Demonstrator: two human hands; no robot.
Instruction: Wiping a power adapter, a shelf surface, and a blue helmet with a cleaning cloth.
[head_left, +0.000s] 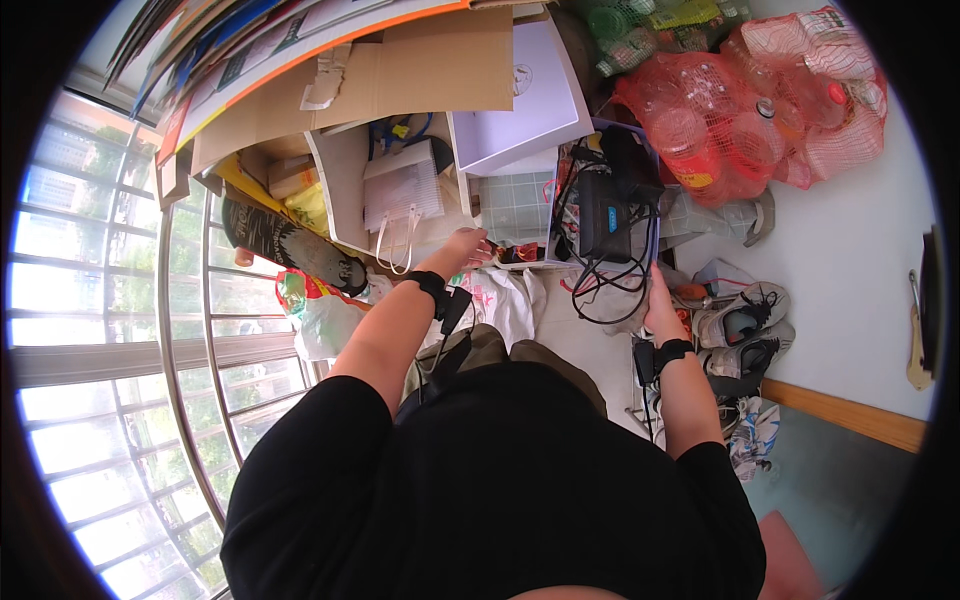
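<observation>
My right hand (661, 301) is at the near right corner of a lilac box (550, 225) that holds black power adapters (604, 217) and tangled black cables (609, 289); its fingers are partly hidden by the box edge. My left hand (471, 246) reaches forward, fingers apart, beside a white compartment (345, 180) and near small red and black items (521, 253). Inside the compartment are a clear ribbed plastic item (403, 184) and a white looped strap (397, 244). An open lilac box lid or tray (517, 127) lies behind, tilted.
Flattened cardboard (435, 71) overhangs the back left. Red mesh bags of plastic bottles (720, 127) stand at the back right. Sneakers (742, 322) sit at the right. A skateboard deck (292, 244), plastic bags (326, 322) and a barred window (112, 300) are at the left.
</observation>
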